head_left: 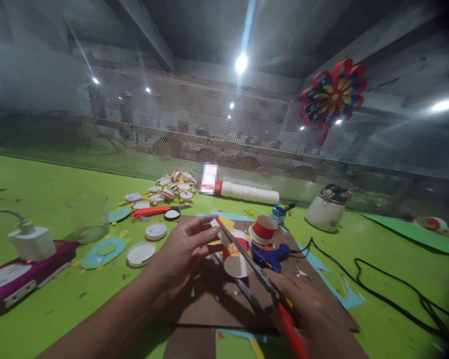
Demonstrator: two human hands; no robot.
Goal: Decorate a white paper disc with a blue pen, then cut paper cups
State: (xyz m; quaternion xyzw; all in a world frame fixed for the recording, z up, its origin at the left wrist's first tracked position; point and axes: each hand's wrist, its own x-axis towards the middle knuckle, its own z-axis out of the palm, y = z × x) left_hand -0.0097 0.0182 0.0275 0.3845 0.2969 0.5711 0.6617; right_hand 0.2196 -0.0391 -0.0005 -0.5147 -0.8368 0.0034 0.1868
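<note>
My right hand (303,299) is closed around the handles of red-handled scissors (260,274). Their blades stand apart and point away to the left. My left hand (185,249) pinches a white and red piece of paper (220,227) between thumb and fingers, near the upper blade's tip. Close by the blades is a cut paper cup (237,267), its pale round base towards me; whether it joins the pinched piece I cannot tell. Beyond the scissors are a red and white paper cup (263,229) and a blue glue gun (271,257). Underneath lies a brown board (194,311).
At left are a purple power strip (26,279) with a white charger (32,244), a clear glass (88,217) and paper discs (104,253). A red utility knife (157,212) lies near piled discs (179,184). A black cord (377,289) crosses the right side, near a pale jug (327,209).
</note>
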